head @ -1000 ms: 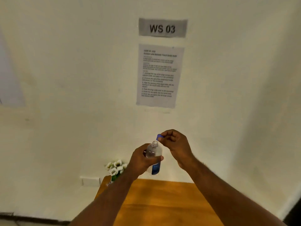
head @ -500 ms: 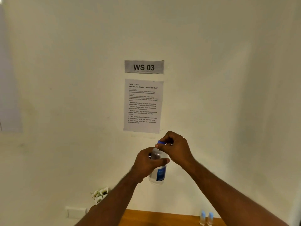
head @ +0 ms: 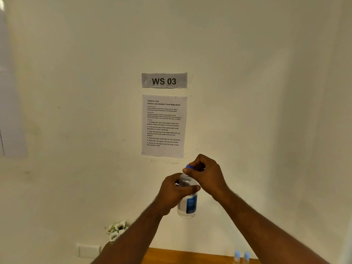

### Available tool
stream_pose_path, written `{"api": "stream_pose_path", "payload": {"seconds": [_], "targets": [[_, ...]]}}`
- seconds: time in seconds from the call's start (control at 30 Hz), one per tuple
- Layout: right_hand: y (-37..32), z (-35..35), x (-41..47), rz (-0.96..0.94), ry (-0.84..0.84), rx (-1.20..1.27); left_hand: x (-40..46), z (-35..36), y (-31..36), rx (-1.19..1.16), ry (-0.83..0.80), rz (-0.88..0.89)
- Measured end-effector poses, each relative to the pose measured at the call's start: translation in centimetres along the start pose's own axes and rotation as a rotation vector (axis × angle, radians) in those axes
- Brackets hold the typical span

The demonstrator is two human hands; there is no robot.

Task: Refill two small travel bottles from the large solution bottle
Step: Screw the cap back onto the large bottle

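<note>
I hold the large solution bottle [head: 187, 204], clear with a blue label, upright in the air in front of the wall. My left hand [head: 174, 191] grips its upper body. My right hand [head: 206, 173] pinches the blue cap [head: 188, 166], which sits on the bottle's neck. Two small travel bottles [head: 242, 256] with light blue caps stand side by side on the wooden table [head: 182, 257] at the bottom edge, partly cut off by the frame.
A "WS 03" sign [head: 164, 80] and a printed instruction sheet [head: 163, 126] hang on the cream wall. White artificial flowers [head: 116, 230] stand at the table's left end, above a wall socket [head: 88, 250].
One second ago my right hand held the cap off the open neck; now the cap sits on the neck. The view has tilted upward, so less table shows.
</note>
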State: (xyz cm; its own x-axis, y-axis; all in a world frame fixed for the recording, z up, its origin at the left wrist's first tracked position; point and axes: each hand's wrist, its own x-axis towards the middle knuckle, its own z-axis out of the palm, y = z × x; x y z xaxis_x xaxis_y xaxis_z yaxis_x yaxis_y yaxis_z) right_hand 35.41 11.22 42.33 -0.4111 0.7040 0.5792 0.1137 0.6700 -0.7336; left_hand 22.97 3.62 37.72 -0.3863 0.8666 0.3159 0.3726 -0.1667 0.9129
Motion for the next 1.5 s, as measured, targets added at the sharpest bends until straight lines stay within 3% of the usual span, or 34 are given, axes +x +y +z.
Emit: {"api": "stream_pose_path", "payload": {"seconds": [0.23,0.43,0.7,0.97,1.17,1.5], "targets": [[-0.2,-0.1,0.1,-0.026,-0.079,-0.005,-0.2,-0.5,-0.5,-0.049,0.004,-0.021],[-1.7,0.0,0.3,-0.050,-0.040,-0.065,-0.1,-0.7,0.2,-0.044,-0.007,0.008],[-4.0,-2.1,1.7,-0.062,-0.136,0.036,0.6,-1.9,2.5,-0.098,-0.012,0.058],[-7.6,-4.5,4.0,-0.107,-0.143,0.089,1.2,-2.9,7.1,-0.136,-0.023,0.181],[-8.5,-5.3,4.9,-0.184,-0.088,-0.018,1.7,-3.0,8.5,-0.148,-0.017,0.209],[-8.6,-5.3,4.9,-0.129,-0.155,-0.029,1.8,-2.8,7.8,-0.128,0.019,0.192]]}}
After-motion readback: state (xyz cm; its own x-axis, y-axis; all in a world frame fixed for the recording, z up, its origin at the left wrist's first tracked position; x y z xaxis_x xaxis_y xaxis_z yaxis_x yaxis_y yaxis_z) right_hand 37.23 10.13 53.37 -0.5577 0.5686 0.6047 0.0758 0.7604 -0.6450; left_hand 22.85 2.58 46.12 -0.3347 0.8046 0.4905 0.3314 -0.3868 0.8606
